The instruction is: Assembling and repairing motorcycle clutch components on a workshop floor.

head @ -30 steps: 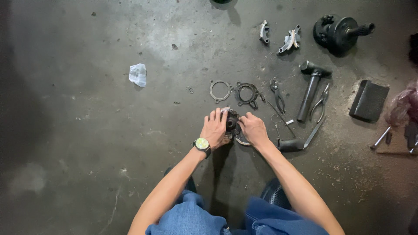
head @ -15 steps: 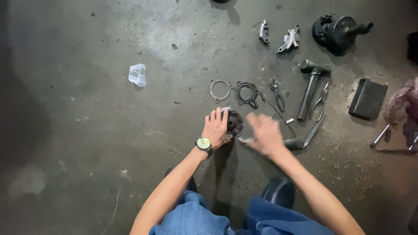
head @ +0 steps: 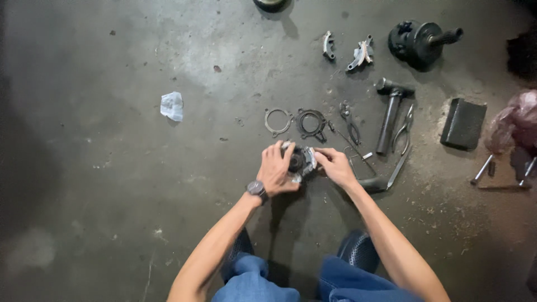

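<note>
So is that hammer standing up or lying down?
Lying down. The hammer rests flat on the concrete floor, head away from the person, beside the pliers.

A stained concrete floor carries a crumpled paper scrap, two ring gaskets, a hammer, pliers, and a black block.

Round dark object cut off at floor's top edge, pink bag cropped at right edge, metal part half hidden under left hand
</note>
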